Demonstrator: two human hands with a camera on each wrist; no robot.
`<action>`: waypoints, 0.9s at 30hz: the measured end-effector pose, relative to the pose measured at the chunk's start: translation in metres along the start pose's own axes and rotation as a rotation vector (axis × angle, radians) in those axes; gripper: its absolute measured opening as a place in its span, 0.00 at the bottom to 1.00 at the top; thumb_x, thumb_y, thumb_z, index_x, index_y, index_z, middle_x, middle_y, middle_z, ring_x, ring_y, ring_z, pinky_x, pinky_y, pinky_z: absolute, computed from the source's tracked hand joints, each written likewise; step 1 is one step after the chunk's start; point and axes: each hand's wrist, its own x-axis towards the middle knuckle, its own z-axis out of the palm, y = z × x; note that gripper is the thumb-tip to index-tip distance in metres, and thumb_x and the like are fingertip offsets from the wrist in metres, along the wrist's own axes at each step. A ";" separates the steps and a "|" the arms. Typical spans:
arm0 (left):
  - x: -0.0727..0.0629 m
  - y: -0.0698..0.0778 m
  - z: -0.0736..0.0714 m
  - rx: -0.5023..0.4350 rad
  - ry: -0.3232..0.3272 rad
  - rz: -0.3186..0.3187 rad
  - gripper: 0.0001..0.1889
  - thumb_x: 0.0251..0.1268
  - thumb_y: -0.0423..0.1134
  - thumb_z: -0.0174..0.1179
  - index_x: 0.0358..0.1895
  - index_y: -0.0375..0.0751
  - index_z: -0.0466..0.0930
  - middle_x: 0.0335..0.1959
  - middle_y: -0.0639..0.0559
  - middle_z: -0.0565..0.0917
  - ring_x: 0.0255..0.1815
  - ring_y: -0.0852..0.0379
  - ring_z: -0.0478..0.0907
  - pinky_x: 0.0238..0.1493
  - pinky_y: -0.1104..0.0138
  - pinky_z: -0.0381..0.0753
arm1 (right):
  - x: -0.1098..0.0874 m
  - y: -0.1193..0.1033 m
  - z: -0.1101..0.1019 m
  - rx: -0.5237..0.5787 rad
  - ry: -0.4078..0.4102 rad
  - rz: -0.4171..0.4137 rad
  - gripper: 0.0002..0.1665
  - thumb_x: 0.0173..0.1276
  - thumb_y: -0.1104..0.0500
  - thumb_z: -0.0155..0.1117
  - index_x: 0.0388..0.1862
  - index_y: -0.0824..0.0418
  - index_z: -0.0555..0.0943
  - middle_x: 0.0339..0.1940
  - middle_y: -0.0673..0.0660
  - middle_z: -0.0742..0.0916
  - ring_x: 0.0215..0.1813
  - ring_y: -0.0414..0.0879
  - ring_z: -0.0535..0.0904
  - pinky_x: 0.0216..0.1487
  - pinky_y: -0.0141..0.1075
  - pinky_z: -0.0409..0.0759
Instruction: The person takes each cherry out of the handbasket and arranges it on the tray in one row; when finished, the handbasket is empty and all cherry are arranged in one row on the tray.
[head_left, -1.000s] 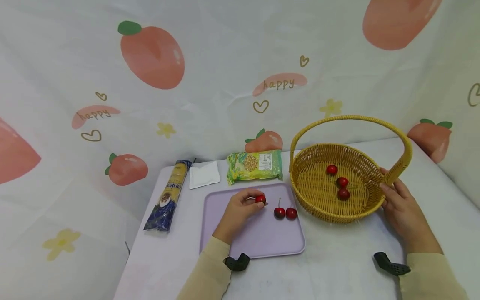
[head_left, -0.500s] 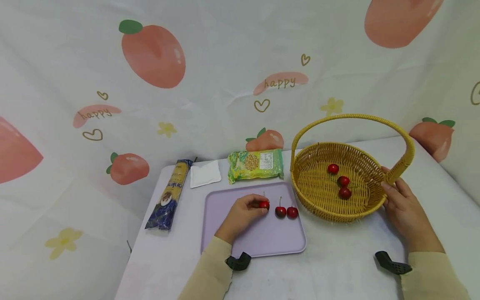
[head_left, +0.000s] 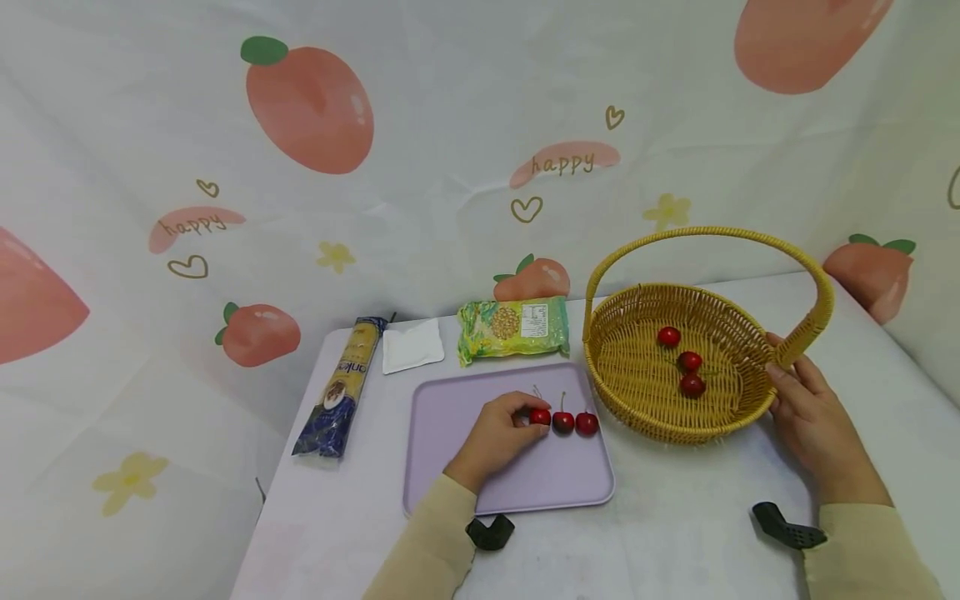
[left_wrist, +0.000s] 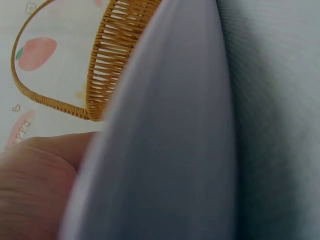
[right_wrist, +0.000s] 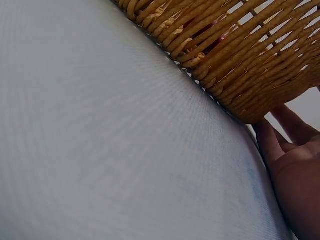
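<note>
Over the lilac tray (head_left: 450, 450), my left hand (head_left: 497, 437) pinches a cherry (head_left: 539, 418) between thumb and fingers, low at the tray's surface. Right beside it a second cherry (head_left: 563, 422) and a third cherry (head_left: 587, 423) lie in a row. My right hand (head_left: 813, 429) grips the wicker basket (head_left: 637, 412) at its right side, by the foot of the handle; its fingers are partly hidden behind the rim. Inside the basket lie three cherries (head_left: 689, 362). In the left wrist view the tray's edge (left_wrist: 170, 125) hides the pinched cherry.
Behind the tray lie a green and yellow packet (head_left: 513, 328) and a white square packet (head_left: 412, 347). A long blue and gold package (head_left: 341, 389) lies to the left. A fruit-printed cloth (head_left: 420, 167) hangs behind the table.
My left hand has moved right and slightly nearer with the cherry, bringing it next to the other two on the tray. The right hand keeps its hold on the basket.
</note>
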 end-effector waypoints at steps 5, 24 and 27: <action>0.001 -0.001 0.000 0.062 0.013 0.034 0.13 0.67 0.34 0.77 0.53 0.47 0.93 0.46 0.62 0.86 0.36 0.60 0.77 0.39 0.66 0.78 | 0.000 -0.001 -0.001 0.006 0.000 0.005 0.32 0.91 0.67 0.45 0.89 0.53 0.64 0.79 0.49 0.69 0.69 0.34 0.75 0.61 0.25 0.77; -0.002 0.004 0.000 0.063 -0.012 0.018 0.14 0.66 0.35 0.79 0.53 0.46 0.93 0.46 0.61 0.87 0.34 0.61 0.76 0.38 0.66 0.77 | -0.001 -0.002 0.000 0.012 0.000 0.014 0.32 0.91 0.66 0.45 0.88 0.52 0.64 0.79 0.50 0.69 0.68 0.34 0.75 0.60 0.25 0.77; -0.002 0.004 0.000 0.059 -0.012 0.014 0.14 0.65 0.36 0.79 0.53 0.47 0.93 0.47 0.62 0.87 0.34 0.61 0.76 0.39 0.66 0.77 | -0.001 -0.001 0.001 0.026 -0.017 0.001 0.31 0.91 0.67 0.45 0.88 0.53 0.65 0.77 0.49 0.71 0.68 0.35 0.76 0.60 0.25 0.77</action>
